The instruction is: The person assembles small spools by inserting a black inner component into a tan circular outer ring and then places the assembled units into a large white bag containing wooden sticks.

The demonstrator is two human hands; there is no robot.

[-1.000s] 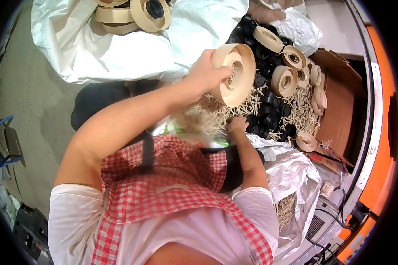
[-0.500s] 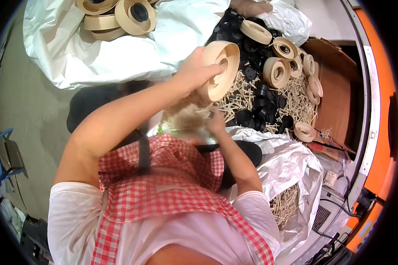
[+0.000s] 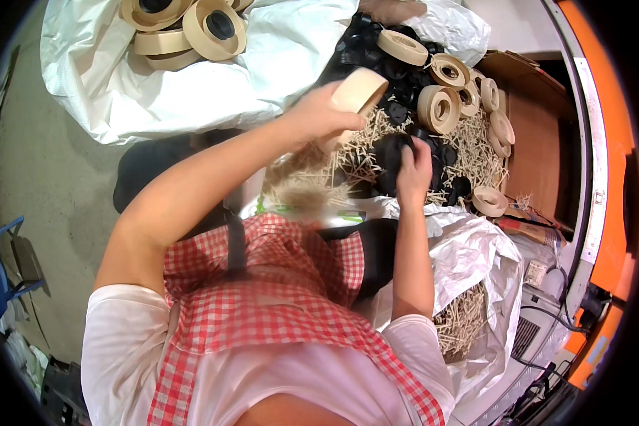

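My left hand (image 3: 321, 113) grips a beige ring (image 3: 362, 91) with a broad rim, tilted on its side above the pile. My right hand (image 3: 415, 169) reaches into a heap of black round plastic pieces (image 3: 405, 84), fingers curled on a black round piece (image 3: 390, 157) at their tips. Pale short sticks (image 3: 468, 145) lie scattered among the black pieces. More beige rings (image 3: 439, 108) rest on the heap beyond my right hand, some nested inside one another. Below my left hand the pale sticks (image 3: 312, 195) are partly blurred.
A white sack (image 3: 277, 64) at the upper left bears stacked beige rings (image 3: 216, 46), one with a black disc inside. An open cardboard box (image 3: 547, 142) stands right. Another white bag (image 3: 476, 255) holds sticks. Another person's hand (image 3: 397, 10) shows at the top.
My right hand has moved right and away from me, from the near sticks into the black pieces. The ring in my left hand has turned, hiding its inside.
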